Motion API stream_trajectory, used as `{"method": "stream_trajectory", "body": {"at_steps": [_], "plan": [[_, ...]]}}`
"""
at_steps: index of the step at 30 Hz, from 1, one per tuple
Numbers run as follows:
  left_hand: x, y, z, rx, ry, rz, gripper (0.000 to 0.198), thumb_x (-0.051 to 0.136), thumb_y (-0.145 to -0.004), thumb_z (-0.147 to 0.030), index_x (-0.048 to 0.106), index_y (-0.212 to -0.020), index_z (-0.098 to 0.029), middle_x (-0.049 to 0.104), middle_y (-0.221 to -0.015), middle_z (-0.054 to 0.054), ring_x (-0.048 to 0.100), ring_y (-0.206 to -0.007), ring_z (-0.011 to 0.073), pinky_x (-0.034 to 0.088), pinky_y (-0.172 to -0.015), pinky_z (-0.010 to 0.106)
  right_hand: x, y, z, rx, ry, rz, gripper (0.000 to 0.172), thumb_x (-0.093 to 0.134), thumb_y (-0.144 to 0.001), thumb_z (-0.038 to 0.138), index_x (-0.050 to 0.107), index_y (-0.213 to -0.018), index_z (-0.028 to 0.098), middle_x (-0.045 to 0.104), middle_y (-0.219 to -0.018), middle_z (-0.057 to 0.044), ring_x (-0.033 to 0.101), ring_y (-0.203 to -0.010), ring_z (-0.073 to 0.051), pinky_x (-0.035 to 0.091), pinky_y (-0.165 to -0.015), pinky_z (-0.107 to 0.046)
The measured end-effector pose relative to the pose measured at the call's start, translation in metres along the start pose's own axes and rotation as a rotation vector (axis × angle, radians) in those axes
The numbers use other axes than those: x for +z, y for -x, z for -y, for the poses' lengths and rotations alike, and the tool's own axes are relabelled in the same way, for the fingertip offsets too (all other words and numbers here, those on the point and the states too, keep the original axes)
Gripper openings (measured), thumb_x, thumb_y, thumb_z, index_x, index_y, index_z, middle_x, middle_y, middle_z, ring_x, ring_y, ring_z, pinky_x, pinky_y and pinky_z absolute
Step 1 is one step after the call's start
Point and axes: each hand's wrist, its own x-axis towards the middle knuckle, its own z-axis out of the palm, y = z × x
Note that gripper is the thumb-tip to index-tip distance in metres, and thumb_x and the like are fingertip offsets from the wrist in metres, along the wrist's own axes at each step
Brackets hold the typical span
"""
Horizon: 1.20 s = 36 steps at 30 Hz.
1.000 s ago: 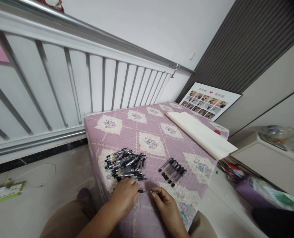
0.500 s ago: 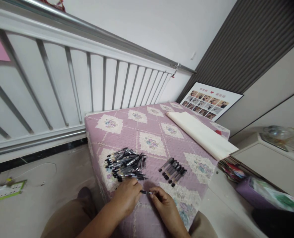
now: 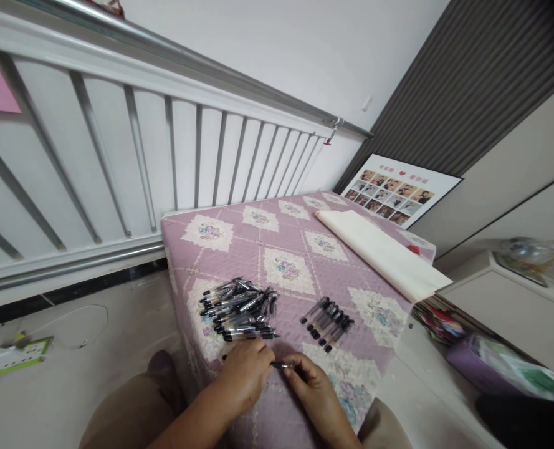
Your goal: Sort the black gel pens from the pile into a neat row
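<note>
In front of me, low over the bed's near end, my left hand (image 3: 248,369) is closed around a pen (image 3: 278,365). Its dark grip and tip stick out to the right of my fingers, and a black end shows on the left. The thumb and fingers of my right hand (image 3: 308,381) are pinched at the pen's tip; any small part between them is too small to make out. Just beyond my left hand lies a loose pile of pens (image 3: 239,310) with black ends. To the right, several capped pens (image 3: 327,324) lie side by side in a slanting row.
A purple floral bedspread (image 3: 239,255) covers the bed. Across its far right lies a rolled cream sheet (image 3: 379,252), with a framed photo board (image 3: 393,190) behind. A white radiator (image 3: 183,156) runs along the left. A pale cabinet (image 3: 529,293) and a purple bin (image 3: 473,358) stand right.
Both hands stay at the pen with nearly the same grip. My left hand has shifted slightly right along with the view. The pile and the row of pens lie as before.
</note>
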Motion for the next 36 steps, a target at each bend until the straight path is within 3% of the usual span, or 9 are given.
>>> {"method": "stream_trajectory", "body": {"at_steps": [10, 17, 24, 26, 29, 31, 36], "plan": [[0.004, 0.001, 0.001, 0.015, 0.107, -0.024, 0.015, 0.046, -0.089, -0.023, 0.060, -0.093, -0.022, 0.058, -0.100, 0.004, 0.055, -0.095, 0.0193, 0.043, -0.081, 0.029, 0.000, 0.000, 0.006, 0.023, 0.095, 0.024, 0.024, 0.057, -0.080, 0.044, 0.063, -0.077, 0.021, 0.063, -0.072, -0.001, 0.058, -0.072, -0.018, 0.048, -0.069, -0.027], [0.003, 0.001, 0.005, 0.033, 0.125, 0.006, 0.016, 0.045, -0.088, -0.019, 0.060, -0.094, -0.021, 0.057, -0.101, 0.004, 0.054, -0.096, 0.0182, 0.042, -0.082, 0.027, 0.006, 0.000, 0.002, -0.068, 0.221, -0.004, 0.025, 0.051, -0.085, 0.042, 0.062, -0.076, 0.022, 0.064, -0.073, -0.002, 0.060, -0.071, -0.018, 0.047, -0.067, -0.027], [-0.002, 0.002, 0.003, 0.021, 0.137, 0.041, 0.017, 0.044, -0.090, -0.020, 0.059, -0.096, -0.022, 0.057, -0.105, 0.003, 0.053, -0.099, 0.0181, 0.041, -0.085, 0.027, 0.012, -0.001, -0.003, -0.125, 0.364, -0.075, 0.037, 0.045, -0.089, 0.046, 0.060, -0.065, 0.023, 0.061, -0.064, -0.001, 0.058, -0.062, -0.017, 0.046, -0.061, -0.028], [-0.002, 0.002, 0.003, 0.007, 0.130, 0.041, 0.017, 0.044, -0.089, -0.020, 0.059, -0.097, -0.022, 0.057, -0.106, 0.004, 0.053, -0.100, 0.0188, 0.041, -0.086, 0.028, 0.012, -0.001, -0.004, -0.125, 0.347, -0.089, 0.036, 0.044, -0.089, 0.047, 0.063, -0.069, 0.023, 0.064, -0.069, -0.002, 0.060, -0.067, -0.018, 0.049, -0.065, -0.029], [-0.002, 0.001, 0.003, -0.002, 0.131, 0.043, 0.019, 0.043, -0.090, -0.020, 0.059, -0.100, -0.021, 0.057, -0.108, 0.004, 0.052, -0.102, 0.0196, 0.040, -0.088, 0.029, 0.010, 0.000, -0.003, -0.113, 0.245, -0.122, 0.029, 0.051, -0.085, 0.045, 0.066, -0.096, 0.023, 0.070, -0.091, -0.005, 0.064, -0.083, -0.020, 0.051, -0.077, -0.030], [-0.002, 0.000, 0.003, -0.005, 0.140, 0.042, 0.020, 0.042, -0.090, -0.021, 0.059, -0.101, -0.022, 0.056, -0.109, 0.004, 0.052, -0.102, 0.0193, 0.040, -0.087, 0.029, 0.008, 0.001, -0.001, -0.098, 0.185, -0.110, 0.033, 0.057, -0.082, 0.044, 0.063, -0.106, 0.022, 0.069, -0.097, -0.006, 0.064, -0.088, -0.020, 0.051, -0.081, -0.030], [-0.002, 0.001, 0.003, 0.008, 0.148, 0.037, 0.018, 0.044, -0.090, -0.022, 0.059, -0.100, -0.022, 0.057, -0.107, 0.004, 0.052, -0.102, 0.0191, 0.040, -0.086, 0.028, 0.007, 0.002, 0.006, -0.088, 0.184, -0.010, 0.026, 0.051, -0.086, 0.044, 0.064, -0.080, 0.022, 0.065, -0.078, -0.003, 0.062, -0.076, -0.018, 0.049, -0.072, -0.027]]}}
